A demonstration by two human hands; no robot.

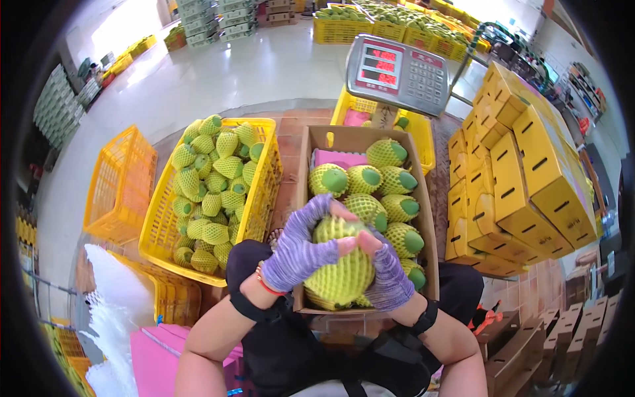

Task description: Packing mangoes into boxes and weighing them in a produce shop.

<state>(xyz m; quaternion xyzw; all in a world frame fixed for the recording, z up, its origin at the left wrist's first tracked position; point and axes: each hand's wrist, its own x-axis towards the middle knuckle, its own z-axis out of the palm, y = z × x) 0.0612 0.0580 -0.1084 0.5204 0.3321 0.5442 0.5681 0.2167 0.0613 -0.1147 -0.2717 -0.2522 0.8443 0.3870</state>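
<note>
Yellow crate (261, 198) of netted fruit flanks cardboard box (423, 218).

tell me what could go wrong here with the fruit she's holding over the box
The netted fruit is gripped only between both hands, left hand and right hand, so it could slip and bruise. The cardboard box looks nearly full, so pressing it in may squash the packed fruits.
</note>
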